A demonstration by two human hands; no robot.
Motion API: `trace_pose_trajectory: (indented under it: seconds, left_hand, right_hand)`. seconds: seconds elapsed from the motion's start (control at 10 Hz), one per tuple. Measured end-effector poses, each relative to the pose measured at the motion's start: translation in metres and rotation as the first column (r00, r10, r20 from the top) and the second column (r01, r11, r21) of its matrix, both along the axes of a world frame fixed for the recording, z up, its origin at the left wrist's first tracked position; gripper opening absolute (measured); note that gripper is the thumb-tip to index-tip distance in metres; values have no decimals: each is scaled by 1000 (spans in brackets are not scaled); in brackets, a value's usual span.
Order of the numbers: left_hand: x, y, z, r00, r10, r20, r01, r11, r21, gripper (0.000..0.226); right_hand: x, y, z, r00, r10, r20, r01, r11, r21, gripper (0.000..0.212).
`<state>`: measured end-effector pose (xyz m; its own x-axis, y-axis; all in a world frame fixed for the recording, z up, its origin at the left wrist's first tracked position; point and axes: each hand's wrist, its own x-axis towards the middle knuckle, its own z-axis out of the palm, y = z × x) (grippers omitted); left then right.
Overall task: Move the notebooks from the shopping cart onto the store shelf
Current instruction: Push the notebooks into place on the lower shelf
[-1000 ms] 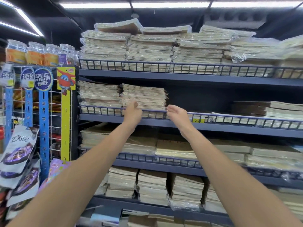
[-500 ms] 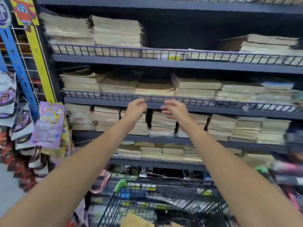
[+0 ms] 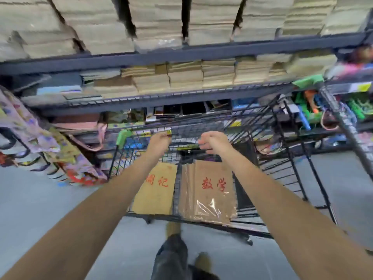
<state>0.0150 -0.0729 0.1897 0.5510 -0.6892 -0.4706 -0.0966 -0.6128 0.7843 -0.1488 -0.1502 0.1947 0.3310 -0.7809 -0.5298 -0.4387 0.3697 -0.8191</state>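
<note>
Your left hand [image 3: 160, 141] and right hand [image 3: 215, 143] hang side by side over the far end of the shopping cart [image 3: 186, 134], apart from each other. You see both from the back, with the fingers loosely curled downward and nothing held in either.

Below them, two stacks of brown notebooks lie flat and side by side in the cart's basket, with a dark wire running between them. The left notebook stack [image 3: 155, 197] has two red characters on its cover, and your left forearm crosses its corner. The right notebook stack [image 3: 210, 201] is slightly fanned and also carries red characters. It is wrapped in clear film that glints near its lower edge.

Beyond the cart stands the store shelf [image 3: 181, 54], whose dark rails carry rows of shelved notebooks [image 3: 157, 23] on the tiers above and below. A green corner cap [image 3: 123, 136] sits on the cart's far left corner. Your trouser leg [image 3: 171, 257] shows over the grey floor [image 3: 343, 188] at the cart's near end.
</note>
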Motion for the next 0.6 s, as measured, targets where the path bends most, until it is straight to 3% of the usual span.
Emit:
trace_pose_trajectory:
  seconds: [0.2,0.4,0.5,0.6]
  left_hand:
    - [6,39,-126,999,-10,-47,22,964,264,44]
    - [36,60,-224,1000,18,-3,-14,868,496,50]
    - [48,72,-247,999,49,3,-42,835,549,53]
    - [71,73,-285,998,59,3,-48,777,628,56]
  right_hand:
    - [0,30,-147,992,4,-129,32,961,274,18]
    - [42,66,-217,974,120,-191,-45,933,357,25]
    - [54,75,-236,975,124,-183,-44,921,387,24]
    - [80,84,-285,939,232,-255,-107,899,424,15]
